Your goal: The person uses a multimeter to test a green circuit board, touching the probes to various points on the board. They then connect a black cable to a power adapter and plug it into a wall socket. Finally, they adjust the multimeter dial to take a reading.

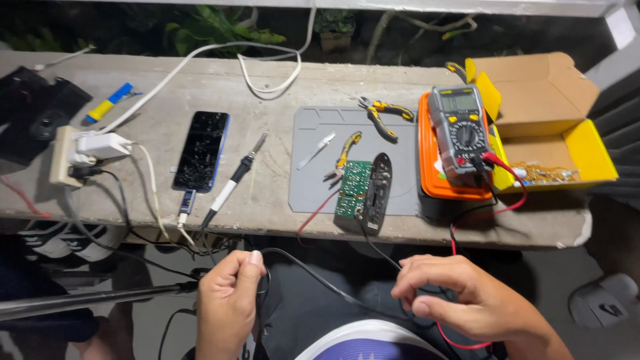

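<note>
Left hand (228, 303), lower centre: fingers pinch thin black wire (313, 275). Right hand (460, 297): fingers curled round black and red wire (460, 343). Rough concrete desk (220, 90) above.

Two bare hands, the left hand (227, 303) and the right hand (460, 297), with short plain nails, no rings, no watch, no sleeves at the wrists; below them dark grey trousers (303, 313) and a white garment with a purple patch (373, 343)
</note>
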